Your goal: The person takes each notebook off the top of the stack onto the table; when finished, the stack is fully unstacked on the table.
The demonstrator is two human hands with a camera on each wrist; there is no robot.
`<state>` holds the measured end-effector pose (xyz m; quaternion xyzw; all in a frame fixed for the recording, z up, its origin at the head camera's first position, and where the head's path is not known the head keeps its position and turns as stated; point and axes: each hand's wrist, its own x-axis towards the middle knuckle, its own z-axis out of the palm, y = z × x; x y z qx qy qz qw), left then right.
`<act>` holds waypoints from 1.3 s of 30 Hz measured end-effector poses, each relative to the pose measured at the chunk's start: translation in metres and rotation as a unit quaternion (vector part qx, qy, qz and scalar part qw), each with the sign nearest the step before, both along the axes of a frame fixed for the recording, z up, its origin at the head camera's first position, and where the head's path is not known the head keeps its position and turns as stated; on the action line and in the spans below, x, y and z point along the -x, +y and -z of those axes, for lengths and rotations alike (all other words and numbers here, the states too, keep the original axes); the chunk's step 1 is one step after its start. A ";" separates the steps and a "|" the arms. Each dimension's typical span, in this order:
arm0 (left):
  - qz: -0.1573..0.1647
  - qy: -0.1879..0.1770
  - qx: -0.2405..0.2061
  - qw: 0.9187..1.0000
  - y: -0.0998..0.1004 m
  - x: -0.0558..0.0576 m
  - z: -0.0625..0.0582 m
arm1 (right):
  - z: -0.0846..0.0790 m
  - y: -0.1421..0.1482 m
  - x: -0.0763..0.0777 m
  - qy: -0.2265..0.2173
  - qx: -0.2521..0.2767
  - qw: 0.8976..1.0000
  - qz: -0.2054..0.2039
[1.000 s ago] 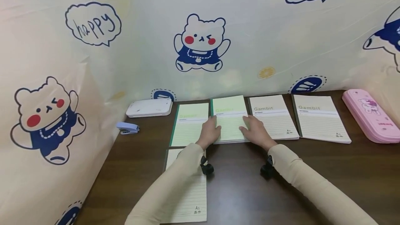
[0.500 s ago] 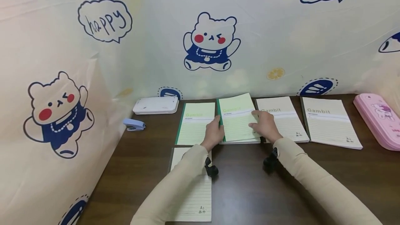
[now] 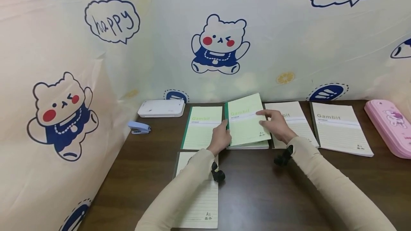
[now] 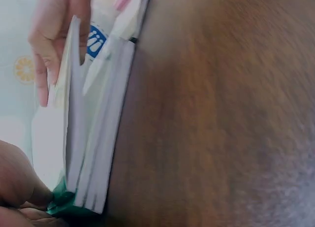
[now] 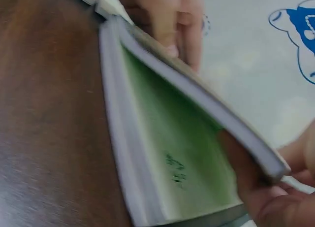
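A green notebook [image 3: 245,127] with a darker green spine lies tilted on top of a stack, its right side raised. My right hand [image 3: 277,126] pinches that raised right edge between thumb and fingers. At the spine, my left hand [image 3: 221,137] grips the same notebook; in the left wrist view its fingers [image 4: 17,175] are at the green binding. Under the raised notebook, the right wrist view shows another green cover [image 5: 172,138] with small dark print, on top of thick white page edges [image 5: 123,123].
Left of the stack lies another green notebook [image 3: 202,131], with a cream one [image 3: 199,206] in front, partly under my left sleeve. Cream notebooks [image 3: 297,117] [image 3: 340,127] and a pink case [image 3: 390,127] lie to the right. A white case [image 3: 161,108] and blue stapler [image 3: 139,127] are at back left.
My right hand has moved from the stack's near right side to the top notebook's right edge and lifted it. The notebook now tilts up; my left hand stays at the spine.
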<state>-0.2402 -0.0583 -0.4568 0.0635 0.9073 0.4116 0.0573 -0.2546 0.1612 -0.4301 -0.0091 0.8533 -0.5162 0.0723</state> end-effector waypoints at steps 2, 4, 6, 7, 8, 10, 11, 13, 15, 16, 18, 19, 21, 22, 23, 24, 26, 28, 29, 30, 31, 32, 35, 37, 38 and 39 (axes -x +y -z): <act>0.004 -0.003 0.003 1.000 -0.001 0.001 0.001 | 0.002 -0.001 -0.004 0.014 -0.005 1.000 0.025; 0.010 -0.005 0.012 1.000 -0.003 0.003 0.002 | 0.000 0.002 -0.010 0.029 -0.018 0.998 0.046; 0.020 -0.004 0.024 0.999 -0.004 0.005 0.002 | -0.005 0.007 -0.018 0.036 -0.018 0.997 0.064; 0.025 -0.001 0.033 0.999 -0.004 0.006 0.002 | -0.009 0.011 -0.023 0.041 -0.014 0.997 0.071; 0.031 0.002 0.042 0.999 -0.005 0.007 0.002 | -0.013 0.016 -0.028 0.040 -0.011 0.996 0.078; 0.036 0.006 0.050 0.998 -0.005 0.008 0.001 | -0.022 0.025 -0.041 0.032 0.007 0.996 0.085; 0.039 0.006 0.054 0.998 -0.005 0.008 0.001 | -0.026 0.030 -0.048 0.029 0.016 0.996 0.086; 0.042 0.009 0.059 0.997 -0.005 0.008 0.000 | -0.033 0.039 -0.065 0.019 0.030 0.996 0.084; 0.045 0.010 0.059 0.997 -0.005 0.009 -0.001 | -0.039 0.045 -0.085 0.011 0.035 0.996 0.076; 0.046 0.012 0.059 0.997 -0.005 0.009 -0.001 | -0.040 0.048 -0.096 0.011 0.038 0.997 0.072; 0.050 0.013 0.058 0.997 -0.006 0.010 -0.002 | -0.039 0.051 -0.120 0.011 0.035 0.997 0.063; 0.051 0.012 0.058 0.997 -0.006 0.010 -0.002 | -0.037 0.051 -0.133 0.013 0.035 0.998 0.060; 0.051 0.007 0.056 0.997 -0.007 0.010 -0.002 | -0.030 0.048 -0.159 0.003 0.051 0.997 0.056; 0.050 0.003 0.056 0.997 -0.007 0.010 -0.002 | -0.024 0.046 -0.172 -0.005 0.065 0.996 0.058; 0.049 0.000 0.053 0.997 -0.007 0.009 -0.002 | -0.019 0.042 -0.184 -0.011 0.075 0.995 0.060; 0.049 -0.003 0.052 0.997 -0.006 0.009 -0.001 | -0.013 0.038 -0.195 -0.020 0.084 0.994 0.064; 0.050 -0.004 0.052 0.997 -0.008 0.011 -0.003 | -0.002 0.028 -0.211 -0.030 0.097 0.992 0.072; 0.052 -0.002 0.051 0.997 -0.009 0.013 -0.004 | 0.008 0.017 -0.221 -0.033 0.103 0.991 0.077; 0.052 -0.001 0.050 0.997 -0.009 0.013 -0.004 | 0.012 0.012 -0.224 -0.036 0.103 0.991 0.078; 0.052 -0.002 0.051 0.997 -0.009 0.013 -0.004 | 0.015 0.008 -0.225 -0.040 0.104 0.991 0.077; 0.051 -0.003 0.050 0.997 -0.010 0.014 -0.004 | 0.018 0.004 -0.225 -0.043 0.108 0.991 0.072; 0.050 -0.005 0.049 0.998 -0.010 0.014 -0.003 | 0.021 0.000 -0.224 -0.044 0.103 0.992 0.064; 0.047 -0.013 0.045 0.998 -0.011 0.013 -0.002 | 0.028 -0.007 -0.218 0.014 0.006 1.000 0.017; 0.050 -0.015 0.044 0.998 -0.011 0.013 0.000 | 0.031 -0.008 -0.216 0.081 -0.092 0.992 -0.024; 0.051 -0.014 0.045 0.998 -0.011 0.012 0.000 | 0.032 -0.008 -0.215 0.109 -0.148 0.982 -0.037; 0.053 -0.012 0.044 0.998 -0.011 0.012 -0.001 | 0.031 -0.007 -0.215 0.134 -0.200 0.969 -0.051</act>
